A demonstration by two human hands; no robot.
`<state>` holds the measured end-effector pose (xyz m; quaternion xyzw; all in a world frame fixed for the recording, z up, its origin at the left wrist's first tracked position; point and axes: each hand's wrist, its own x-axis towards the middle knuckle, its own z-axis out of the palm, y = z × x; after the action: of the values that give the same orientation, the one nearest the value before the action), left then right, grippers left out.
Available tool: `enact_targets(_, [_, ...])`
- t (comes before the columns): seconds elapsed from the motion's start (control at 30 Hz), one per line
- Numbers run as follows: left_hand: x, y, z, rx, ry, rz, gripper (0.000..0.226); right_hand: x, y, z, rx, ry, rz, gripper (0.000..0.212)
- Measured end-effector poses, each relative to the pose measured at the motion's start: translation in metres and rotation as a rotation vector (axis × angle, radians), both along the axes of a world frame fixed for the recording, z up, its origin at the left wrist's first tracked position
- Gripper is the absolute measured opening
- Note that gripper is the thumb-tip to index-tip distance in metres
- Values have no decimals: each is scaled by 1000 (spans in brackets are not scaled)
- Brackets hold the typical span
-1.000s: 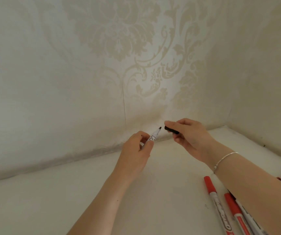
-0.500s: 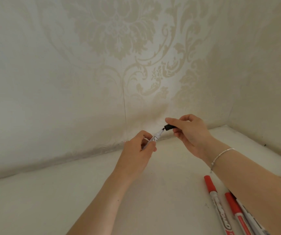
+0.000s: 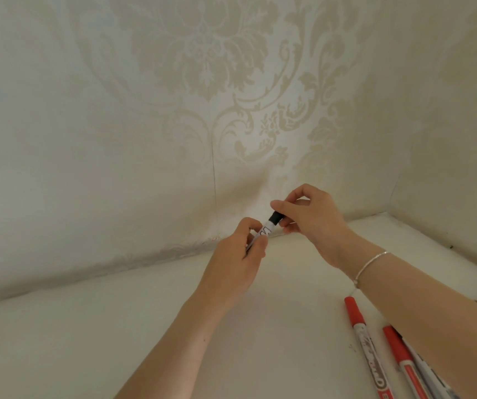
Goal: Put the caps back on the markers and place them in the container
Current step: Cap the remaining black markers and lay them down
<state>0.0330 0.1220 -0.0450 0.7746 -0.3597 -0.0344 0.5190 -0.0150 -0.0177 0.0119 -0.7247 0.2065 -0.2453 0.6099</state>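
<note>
While the left hand [image 3: 238, 251] has its grip wrapped round the white marker [image 3: 263, 231] barrel, the right hand [image 3: 310, 216] is pinching the black cap [image 3: 276, 218] that sits on the marker's tip, both held up above the white worktop [image 3: 116, 326] near the wallpapered wall [image 3: 145, 110]. Down at the lower right, two red-capped markers [image 3: 366, 341] lie side by side on the worktop, partly under the right forearm.

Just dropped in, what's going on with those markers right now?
A person is capping a marker: the left hand grips its white barrel while the right hand pinches the black cap, now on the tip. Two red-capped markers lie on the white surface under the right forearm. No container clearly shows.
</note>
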Motion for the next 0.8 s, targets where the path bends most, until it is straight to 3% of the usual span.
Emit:
enact_targets(0.3, [-9,-5,4,-127,-54,73,25,-4,14,6,-123,-36,-38,7])
enact_targets(0.5, [-17,-11,13,-244,-50,138,26,-1,27,15,-249,-62,-122,15])
enact_targets(0.8, [-15,-12,12,-253,-85,158,23,4,39,0,-274,-72,-171,23])
